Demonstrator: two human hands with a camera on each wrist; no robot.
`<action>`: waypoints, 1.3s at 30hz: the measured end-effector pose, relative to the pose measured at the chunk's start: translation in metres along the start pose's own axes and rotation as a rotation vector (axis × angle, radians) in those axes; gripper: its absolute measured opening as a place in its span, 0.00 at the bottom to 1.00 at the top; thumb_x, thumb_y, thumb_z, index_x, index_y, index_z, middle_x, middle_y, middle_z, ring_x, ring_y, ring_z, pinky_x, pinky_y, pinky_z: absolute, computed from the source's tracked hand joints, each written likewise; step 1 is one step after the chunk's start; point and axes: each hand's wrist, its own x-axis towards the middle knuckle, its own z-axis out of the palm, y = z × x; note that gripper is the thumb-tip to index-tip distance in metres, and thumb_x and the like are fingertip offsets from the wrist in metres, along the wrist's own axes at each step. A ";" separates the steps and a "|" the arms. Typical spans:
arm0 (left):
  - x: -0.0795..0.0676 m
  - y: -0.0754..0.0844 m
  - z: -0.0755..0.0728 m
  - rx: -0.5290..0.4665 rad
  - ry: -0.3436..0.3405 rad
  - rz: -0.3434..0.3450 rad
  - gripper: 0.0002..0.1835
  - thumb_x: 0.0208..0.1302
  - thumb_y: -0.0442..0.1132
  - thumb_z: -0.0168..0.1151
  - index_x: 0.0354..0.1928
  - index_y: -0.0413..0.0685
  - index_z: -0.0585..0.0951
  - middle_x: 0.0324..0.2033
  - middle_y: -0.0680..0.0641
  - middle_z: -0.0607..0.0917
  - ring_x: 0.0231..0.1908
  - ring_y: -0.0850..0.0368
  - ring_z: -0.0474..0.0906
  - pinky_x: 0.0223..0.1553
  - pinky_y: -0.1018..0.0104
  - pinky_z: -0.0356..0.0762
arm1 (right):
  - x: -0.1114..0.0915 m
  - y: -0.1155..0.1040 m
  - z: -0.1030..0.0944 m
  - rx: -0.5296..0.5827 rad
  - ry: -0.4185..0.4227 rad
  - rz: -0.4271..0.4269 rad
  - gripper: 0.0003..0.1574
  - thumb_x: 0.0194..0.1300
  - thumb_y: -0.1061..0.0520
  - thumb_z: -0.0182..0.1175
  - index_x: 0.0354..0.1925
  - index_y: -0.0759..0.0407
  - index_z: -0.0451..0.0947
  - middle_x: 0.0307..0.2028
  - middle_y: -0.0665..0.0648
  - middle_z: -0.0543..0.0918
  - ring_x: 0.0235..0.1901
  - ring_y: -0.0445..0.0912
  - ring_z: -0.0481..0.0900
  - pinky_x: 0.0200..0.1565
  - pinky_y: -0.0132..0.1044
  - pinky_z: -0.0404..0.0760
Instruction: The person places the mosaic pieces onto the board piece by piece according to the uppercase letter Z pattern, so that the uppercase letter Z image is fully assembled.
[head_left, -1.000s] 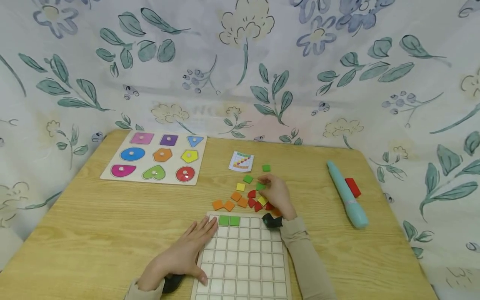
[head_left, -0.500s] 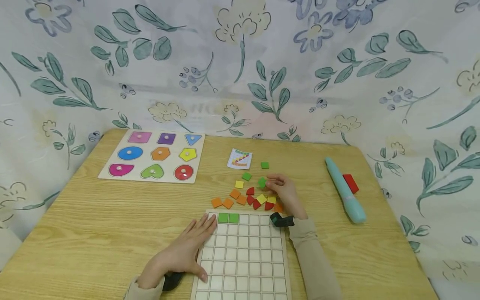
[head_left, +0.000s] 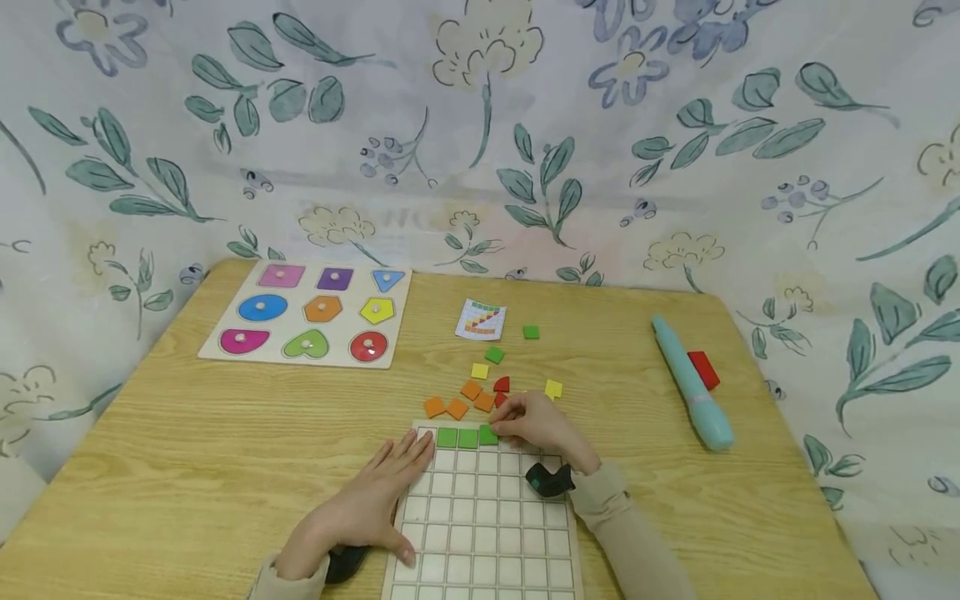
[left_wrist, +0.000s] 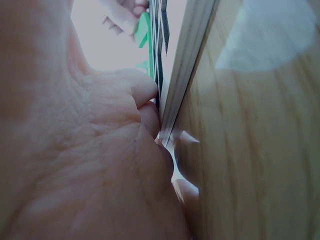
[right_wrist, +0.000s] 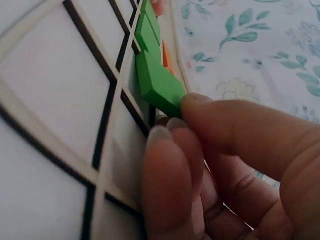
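Centre: five green square tiles (head_left: 468, 438), four orange square tiles (head_left: 457, 408) visible. Upper left: nine coloured knobbed shapes (head_left: 322, 309), one white board (head_left: 338, 355).

"How's the left hand (head_left: 367, 508) lying?"
"Palm down, fingers (head_left: 403, 460) pointing forward, thumb (head_left: 401, 548) splayed inward."
"And the right hand (head_left: 542, 421)?"
"Ahead of the left, pinching between thumb and fingers, its forearm (head_left: 637, 533) slanting back and outward."

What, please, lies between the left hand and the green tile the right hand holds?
Two other green tiles on the board, as the head view shows.
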 end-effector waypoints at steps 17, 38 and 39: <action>-0.001 -0.004 0.000 0.004 0.016 0.003 0.75 0.27 0.69 0.74 0.76 0.40 0.48 0.76 0.39 0.48 0.75 0.35 0.39 0.64 0.84 0.10 | 0.022 -0.012 -0.004 -0.096 0.152 -0.024 0.10 0.64 0.59 0.63 0.43 0.61 0.82 0.36 0.59 0.84 0.28 0.42 0.78 0.30 0.31 0.77; -0.003 -0.004 0.003 0.001 0.030 0.025 0.75 0.26 0.68 0.74 0.76 0.41 0.48 0.76 0.40 0.48 0.75 0.37 0.39 0.65 0.83 0.11 | 0.076 -0.006 -0.012 -0.095 0.607 0.031 0.16 0.54 0.67 0.67 0.44 0.58 0.83 0.42 0.58 0.85 0.40 0.49 0.81 0.39 0.34 0.79; -0.003 -0.004 0.003 -0.003 0.025 0.019 0.75 0.26 0.68 0.74 0.76 0.41 0.47 0.76 0.41 0.47 0.75 0.37 0.38 0.65 0.83 0.11 | 0.076 -0.006 -0.013 -0.055 0.604 0.035 0.16 0.55 0.69 0.65 0.43 0.60 0.83 0.41 0.59 0.85 0.37 0.48 0.80 0.37 0.33 0.78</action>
